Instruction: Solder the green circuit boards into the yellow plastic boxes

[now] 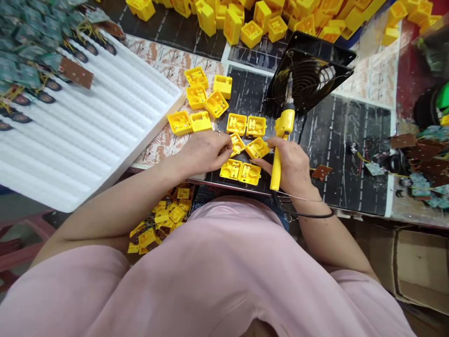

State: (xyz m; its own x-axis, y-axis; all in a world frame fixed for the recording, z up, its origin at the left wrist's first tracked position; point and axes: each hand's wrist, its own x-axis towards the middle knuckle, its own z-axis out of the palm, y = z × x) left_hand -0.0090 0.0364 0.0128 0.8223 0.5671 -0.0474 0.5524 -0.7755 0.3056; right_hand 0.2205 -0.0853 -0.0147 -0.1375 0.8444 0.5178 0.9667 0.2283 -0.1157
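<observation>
My left hand has its fingers closed at the edge of a small yellow plastic case; the fingertips are partly hidden. A yellow soldering gun with a metal tip lies in my right hand, its tip pointing away from me. The thumb and forefinger of that hand also touch another yellow case beside the first. Just beyond stand two open cases, side by side. Nearer me is another pair of open cases. Further yellow cases lie to the left.
A black fan stands behind the soldering gun's tip. White foam board on the left bears piled green circuit boards with wired round parts. Yellow cases heap up at the back. More circuit boards lie right; a cardboard box sits below.
</observation>
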